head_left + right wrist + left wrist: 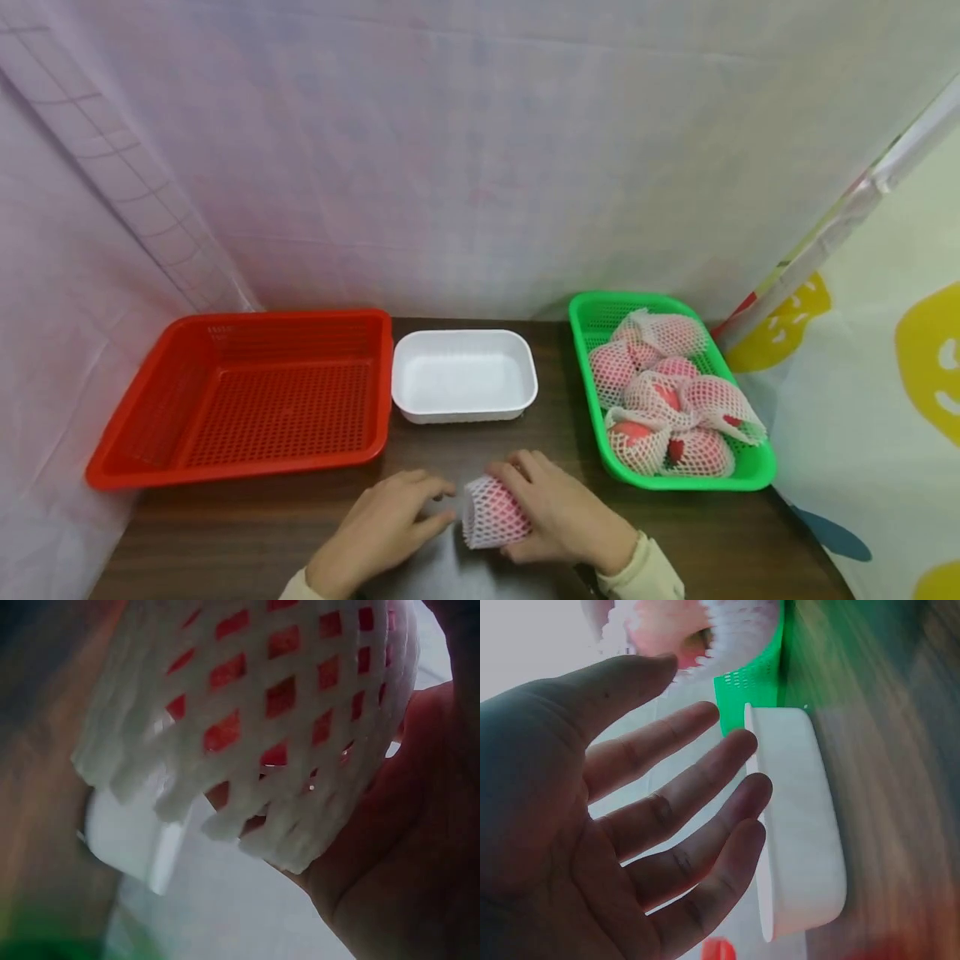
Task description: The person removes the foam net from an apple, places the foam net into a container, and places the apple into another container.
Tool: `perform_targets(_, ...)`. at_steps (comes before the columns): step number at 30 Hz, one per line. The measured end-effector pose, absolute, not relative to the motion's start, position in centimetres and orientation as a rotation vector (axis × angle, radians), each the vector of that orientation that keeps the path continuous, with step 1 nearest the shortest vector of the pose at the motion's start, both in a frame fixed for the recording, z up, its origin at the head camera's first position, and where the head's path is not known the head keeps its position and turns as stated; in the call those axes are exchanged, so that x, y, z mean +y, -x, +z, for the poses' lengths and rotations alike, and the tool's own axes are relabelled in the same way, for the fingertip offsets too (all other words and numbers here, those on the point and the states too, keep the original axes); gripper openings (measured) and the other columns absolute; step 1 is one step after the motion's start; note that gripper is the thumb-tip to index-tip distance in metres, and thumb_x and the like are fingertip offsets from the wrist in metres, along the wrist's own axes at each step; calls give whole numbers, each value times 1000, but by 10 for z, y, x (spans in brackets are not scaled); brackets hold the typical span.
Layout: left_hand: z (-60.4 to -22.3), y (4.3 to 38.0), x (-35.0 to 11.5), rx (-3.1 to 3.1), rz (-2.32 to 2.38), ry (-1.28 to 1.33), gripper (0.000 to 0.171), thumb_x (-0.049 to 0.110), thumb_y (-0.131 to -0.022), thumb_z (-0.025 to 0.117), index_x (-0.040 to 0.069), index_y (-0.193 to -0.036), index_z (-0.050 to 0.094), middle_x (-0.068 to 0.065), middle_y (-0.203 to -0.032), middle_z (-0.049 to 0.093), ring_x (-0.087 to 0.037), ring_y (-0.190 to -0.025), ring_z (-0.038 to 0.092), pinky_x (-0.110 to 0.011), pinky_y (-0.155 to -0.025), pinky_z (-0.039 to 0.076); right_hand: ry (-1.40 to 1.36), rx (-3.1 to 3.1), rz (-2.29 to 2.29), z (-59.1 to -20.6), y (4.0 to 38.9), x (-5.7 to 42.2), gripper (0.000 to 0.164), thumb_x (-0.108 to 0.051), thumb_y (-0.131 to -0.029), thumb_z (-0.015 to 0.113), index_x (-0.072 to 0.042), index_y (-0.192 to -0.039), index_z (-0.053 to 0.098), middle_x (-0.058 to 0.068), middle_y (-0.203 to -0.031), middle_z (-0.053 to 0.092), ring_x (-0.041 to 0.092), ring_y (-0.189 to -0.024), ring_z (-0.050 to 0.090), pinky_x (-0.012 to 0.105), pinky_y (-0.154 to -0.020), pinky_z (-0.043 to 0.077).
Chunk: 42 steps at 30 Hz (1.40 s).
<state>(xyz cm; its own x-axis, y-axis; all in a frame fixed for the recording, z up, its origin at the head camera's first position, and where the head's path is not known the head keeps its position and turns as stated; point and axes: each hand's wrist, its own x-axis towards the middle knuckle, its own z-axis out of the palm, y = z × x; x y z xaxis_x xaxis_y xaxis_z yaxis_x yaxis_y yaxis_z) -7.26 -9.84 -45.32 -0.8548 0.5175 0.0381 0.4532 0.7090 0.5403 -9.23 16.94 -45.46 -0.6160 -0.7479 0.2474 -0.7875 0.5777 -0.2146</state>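
My right hand (562, 510) grips a red apple in a white foam net (495, 512), just above the front of the table. The net's open end faces my left hand. In the right wrist view the foam mesh (262, 712) fills the upper middle, with red skin showing through its gaps. To the left of the apple is my left hand (390, 518), fingers loosely spread and holding nothing. The left wrist view shows the apple's bare end (667, 626) with its stem hollow, beyond the thumb.
A white tray (465, 416) stands behind the hands. Left of it is a red basket (285, 408) with nothing in it. On the right, a green basket (600, 446) holds several fruits in foam nets (660, 396). Curtains (480, 167) enclose the back and sides of the table.
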Motion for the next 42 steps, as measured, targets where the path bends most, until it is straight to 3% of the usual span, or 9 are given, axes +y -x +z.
perform_targets(7, -465, 70, -92, 2661, 951, -749, 10, 37, -90, 74, 28, -92, 72, 20, -81, 59, 1, -72, 54, -24, -58, 46, -1285, -2734, 475, -475, 82, 162, 91, -50, -60, 86, -12, -136, 53, 0, -113, 53, 16, -100, 53, 34, -83, 52)
perform_targets(12, -476, 67, -85, 2577, 1079, -702, 16, 33, -92, 71, 25, -79, 71, 22, -67, 55, 3, -58, 48, -22, -53, 43, -1224, -2752, 467, -478, 80, 162, 91, -50, -60, 86, -12, -136, 53, 0, -114, 53, 16, -101, 53, 35, -84, 52)
perform_targets(16, -487, 65, -80, 2537, 1232, -694, 5, 23, -90, 73, 19, -91, 69, 18, -76, 58, 2, -66, 53, -22, -58, 47, -1204, -2741, 476, -480, 79, 162, 92, -50, -59, 87, -12, -136, 53, 0, -114, 53, 16, -102, 53, 35, -85, 52)
perform_targets(22, -502, 60, -77, 2411, 1312, -655, 41, 37, -85, 77, 19, -120, 64, 12, -106, 65, -6, -95, 61, -32, -81, 52, -1252, -2703, 553, -483, 75, 157, 92, -43, -58, 87, -12, -138, 52, -1, -118, 52, 15, -106, 52, 34, -87, 52)
perform_targets(26, -510, 56, -75, 2368, 1373, -658, 59, 40, -85, 76, 20, -137, 56, 8, -124, 64, -8, -109, 59, -36, -93, 51, -1317, -2683, 611, -485, 71, 151, 96, -41, -58, 88, -13, -141, 49, -2, -122, 50, 13, -109, 51, 31, -90, 50)
perform_targets(35, -510, 61, -77, 2330, 1417, -518, 65, 44, -82, 78, 18, -137, 56, 6, -125, 64, -9, -109, 60, -37, -95, 49, -1331, -2762, 682, -484, 68, 153, 98, -52, -73, 85, -13, -151, 39, 0, -134, 50, 14, -119, 52, 33, -97, 49)
perform_targets(42, -509, 66, -87, 2386, 1331, -453, 71, 34, -74, 81, 2, -133, 57, -2, -117, 65, -17, -102, 60, -45, -91, 50, -1337, -2786, 731, -482, 71, 166, 75, -43, -89, 75, -6, -146, 44, 6, -134, 59, 19, -117, 60, 35, -96, 51)
